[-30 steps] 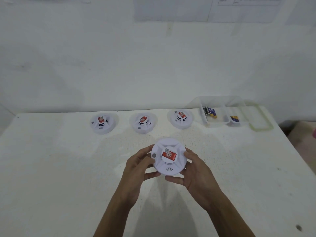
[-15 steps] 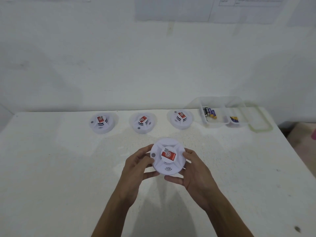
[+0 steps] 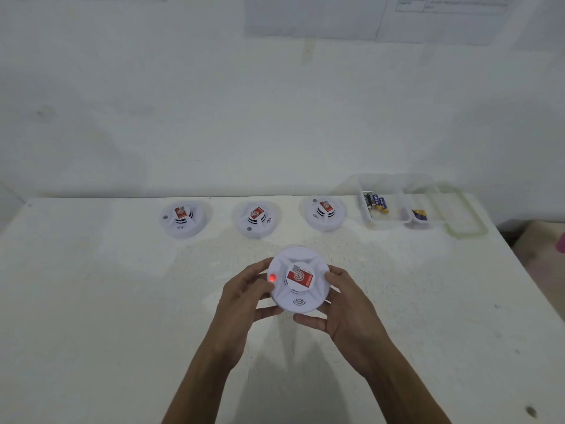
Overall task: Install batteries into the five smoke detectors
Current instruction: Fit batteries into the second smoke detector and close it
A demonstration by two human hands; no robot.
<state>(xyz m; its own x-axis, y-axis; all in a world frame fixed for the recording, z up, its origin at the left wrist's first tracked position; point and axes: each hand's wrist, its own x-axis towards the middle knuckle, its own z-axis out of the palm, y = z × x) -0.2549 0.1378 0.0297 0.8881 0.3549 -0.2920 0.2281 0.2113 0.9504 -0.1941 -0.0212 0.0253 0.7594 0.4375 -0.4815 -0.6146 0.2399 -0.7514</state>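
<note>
Gripping red-lit smoke detector (image 3: 301,293) (left hand (image 3: 241,299), right hand (image 3: 351,315))

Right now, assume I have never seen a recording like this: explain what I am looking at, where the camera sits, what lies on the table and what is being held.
There is no machine here. A person works with bare hands, and the single picture comes from a camera worn on their head, looking forward and down. The left hand and the right hand together grip a round white smoke detector by its rim, above a white table. A small red light glows on its face. Three more stand in a row at the back: the left detector, the middle detector and the right detector. To their right is a clear plastic box with loose batteries inside, and a green-rimmed lid at its right side. Only four detectors show in this view.
</note>
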